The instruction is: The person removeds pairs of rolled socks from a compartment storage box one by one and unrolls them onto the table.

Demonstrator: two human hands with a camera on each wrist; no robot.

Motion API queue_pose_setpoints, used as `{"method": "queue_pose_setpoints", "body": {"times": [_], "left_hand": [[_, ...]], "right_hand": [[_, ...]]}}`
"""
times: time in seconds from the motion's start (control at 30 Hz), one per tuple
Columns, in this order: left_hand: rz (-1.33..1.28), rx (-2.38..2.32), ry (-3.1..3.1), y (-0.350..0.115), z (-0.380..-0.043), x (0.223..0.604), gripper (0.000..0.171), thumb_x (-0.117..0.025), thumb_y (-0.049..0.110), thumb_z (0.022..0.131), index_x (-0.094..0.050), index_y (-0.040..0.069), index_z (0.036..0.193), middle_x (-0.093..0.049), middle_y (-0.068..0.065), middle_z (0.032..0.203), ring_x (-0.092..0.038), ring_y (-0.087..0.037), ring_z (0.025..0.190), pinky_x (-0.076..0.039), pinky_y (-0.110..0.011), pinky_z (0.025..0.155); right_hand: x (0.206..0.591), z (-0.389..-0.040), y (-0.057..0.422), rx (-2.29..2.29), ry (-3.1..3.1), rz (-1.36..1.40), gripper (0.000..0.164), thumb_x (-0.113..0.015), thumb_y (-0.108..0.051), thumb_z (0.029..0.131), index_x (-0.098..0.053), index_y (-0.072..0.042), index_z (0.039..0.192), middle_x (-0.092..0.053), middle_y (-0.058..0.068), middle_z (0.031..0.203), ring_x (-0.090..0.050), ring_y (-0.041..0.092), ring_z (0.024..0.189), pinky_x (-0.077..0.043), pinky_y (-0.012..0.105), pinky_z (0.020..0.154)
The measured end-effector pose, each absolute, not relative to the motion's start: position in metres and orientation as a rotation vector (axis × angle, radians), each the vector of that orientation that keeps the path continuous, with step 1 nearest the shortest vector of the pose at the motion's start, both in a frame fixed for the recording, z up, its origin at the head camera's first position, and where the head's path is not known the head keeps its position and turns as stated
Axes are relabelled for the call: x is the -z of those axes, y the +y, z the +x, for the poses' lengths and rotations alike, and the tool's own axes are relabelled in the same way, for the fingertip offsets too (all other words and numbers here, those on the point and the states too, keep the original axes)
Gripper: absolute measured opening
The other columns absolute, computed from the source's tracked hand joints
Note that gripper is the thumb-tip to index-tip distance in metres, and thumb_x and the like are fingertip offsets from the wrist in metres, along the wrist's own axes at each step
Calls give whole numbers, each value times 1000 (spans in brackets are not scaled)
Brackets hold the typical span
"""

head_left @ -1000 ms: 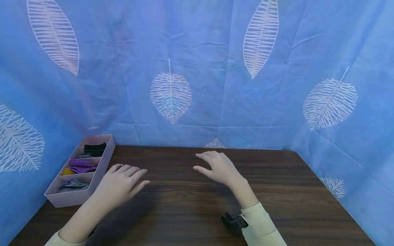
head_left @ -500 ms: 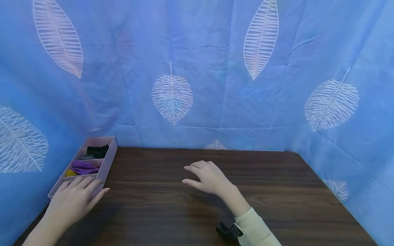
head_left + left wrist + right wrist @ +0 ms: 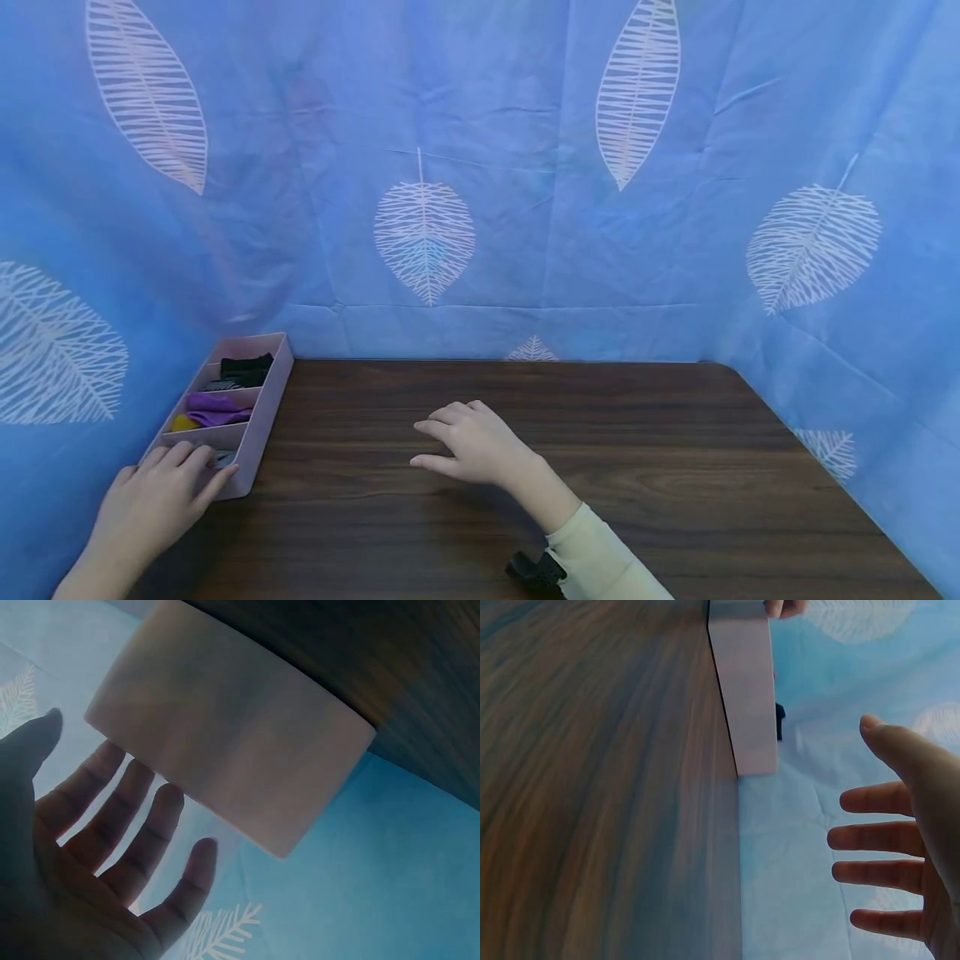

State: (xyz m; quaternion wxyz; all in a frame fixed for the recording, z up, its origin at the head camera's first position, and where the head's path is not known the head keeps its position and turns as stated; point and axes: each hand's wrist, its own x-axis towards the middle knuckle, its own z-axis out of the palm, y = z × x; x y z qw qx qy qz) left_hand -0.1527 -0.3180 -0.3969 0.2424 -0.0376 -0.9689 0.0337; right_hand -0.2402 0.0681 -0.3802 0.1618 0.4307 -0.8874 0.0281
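A pale pink divided box (image 3: 268, 425) stands at the left of the table. My left hand (image 3: 153, 500) is over its nearest compartment, fingers spread and slightly bent, covering most of a greyish-blue folded cloth (image 3: 225, 457). In the left wrist view, the fingertips reach the rim of the box's end wall (image 3: 225, 735), with nothing seen between thumb and fingers; contact is unclear. My right hand (image 3: 480, 446) hovers above the table's middle, its fingers loosely extended and holding nothing. In the right wrist view its thumb (image 3: 892, 742) and fingers stand well apart from the box.
The middle compartment holds a purple cloth (image 3: 217, 408) and something yellow (image 3: 183, 422). Black folded cloth (image 3: 247, 368) lies in the far one, beside a striped piece. A brown wooden table (image 3: 600, 467) spreads to the right. Blue leaf-print curtain (image 3: 502, 233) borders its far and side edges.
My left hand has moved left from beside the box to over its nearest compartment. The right hand has drifted left and slightly nearer. The box's contents look unchanged.
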Motion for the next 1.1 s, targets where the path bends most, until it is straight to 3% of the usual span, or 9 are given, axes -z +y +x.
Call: {"method": "queue_pose_setpoints", "body": {"times": [0.27,1.1], "left_hand": [[-30,-34,-2717,-321,-150,401,32,-77,38,80,-67,9,91,-67,-17,95,-57,-40,89,-47,-65,73],[-115,-14,-2577,-321,-150,409,25,-80,27,76,-64,11,87,-65,-13,86,-57,-37,86,-48,-62,65]], "right_hand": [[382,-238,28,16,-2483,1339,54,-41,-63,96,-60,-28,133,-64,-8,128,-59,12,120,-50,36,96],[373,-259,-69,122,-2335,1492,51,-40,-62,97,-60,-31,133,-65,-13,127,-61,5,116,-51,22,85]]}}
